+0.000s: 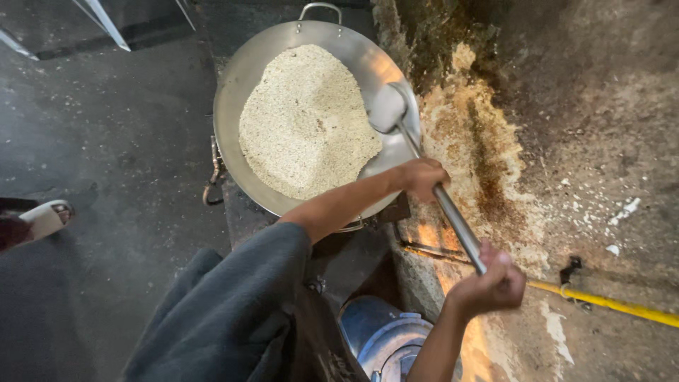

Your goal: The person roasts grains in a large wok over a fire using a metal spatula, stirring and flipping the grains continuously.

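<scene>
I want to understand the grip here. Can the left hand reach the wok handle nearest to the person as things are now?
Probably not freely: the left hand is shut on the ladle, and the left forearm lies across the wok rim, hiding the near handle.

No packages, labels, signs or screens show anywhere in this view.

The wok [233,92] is filled across its middle by a mound of pale grain [308,120], leaving bare metal only along its left rim and its right side, where the ladle [387,107] rests. A stained wall [495,141] crowds the wok's right rim. The dark floor [106,141] to the left lies open; a sandalled foot [46,218] stands near its left edge.
</scene>
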